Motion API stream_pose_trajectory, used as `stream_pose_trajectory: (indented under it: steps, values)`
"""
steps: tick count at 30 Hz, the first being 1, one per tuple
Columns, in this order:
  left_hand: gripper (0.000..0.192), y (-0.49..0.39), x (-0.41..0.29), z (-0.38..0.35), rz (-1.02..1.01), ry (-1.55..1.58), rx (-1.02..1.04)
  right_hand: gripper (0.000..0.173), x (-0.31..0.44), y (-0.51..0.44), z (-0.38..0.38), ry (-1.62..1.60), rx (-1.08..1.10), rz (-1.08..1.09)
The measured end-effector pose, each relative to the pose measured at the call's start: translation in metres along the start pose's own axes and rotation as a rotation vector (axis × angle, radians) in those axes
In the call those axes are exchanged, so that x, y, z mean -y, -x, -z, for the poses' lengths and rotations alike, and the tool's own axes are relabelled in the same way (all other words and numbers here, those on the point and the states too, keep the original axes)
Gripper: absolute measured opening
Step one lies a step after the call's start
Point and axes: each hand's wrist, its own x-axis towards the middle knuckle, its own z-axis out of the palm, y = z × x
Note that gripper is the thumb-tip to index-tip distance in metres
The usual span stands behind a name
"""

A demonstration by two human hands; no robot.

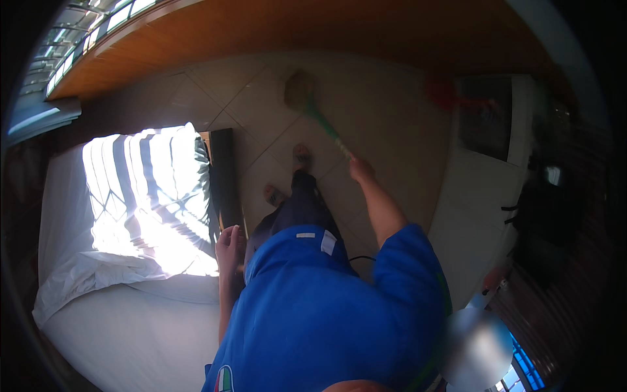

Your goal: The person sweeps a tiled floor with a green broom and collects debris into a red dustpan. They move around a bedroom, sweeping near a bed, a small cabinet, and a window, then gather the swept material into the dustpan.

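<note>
My right hand (pixel 362 169) grips the handle end of a short broom (pixel 323 122), held out in front of my body. Its handle is green with a paler wrapped part close to my fingers. The brown broom head (pixel 298 90) looks blurred and lies over the tiled floor (pixel 259 117) ahead of my feet. Down at my left side, my left hand (pixel 229 247) hangs beside the bed (pixel 132 313). Its fingers are loosely curled and slightly apart, with nothing seen in them.
A white sheet and a sunlit striped cloth (pixel 147 196) cover the bed, whose dark frame edge (pixel 224 171) runs close to my left leg. Wooden panelling (pixel 294 24) spans the far side. On the right stand a pale surface (pixel 480 210), a dark-fronted box (pixel 485 117) and a blurred red object (pixel 438 90).
</note>
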Motion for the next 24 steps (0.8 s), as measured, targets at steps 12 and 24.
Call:
stream_pose_trajectory:
  steps: [12, 24]
  values:
    - [0.035, -0.058, -0.095, -0.082, -0.186, -0.313, 0.213, 0.043, -0.121, 0.132, 0.049, -0.459, -0.022, -0.184]
    - [0.032, -0.030, -0.072, -0.054, -0.072, -0.289, 0.109, 0.042, -0.063, -0.056, 0.067, -0.322, -0.156, -0.084]
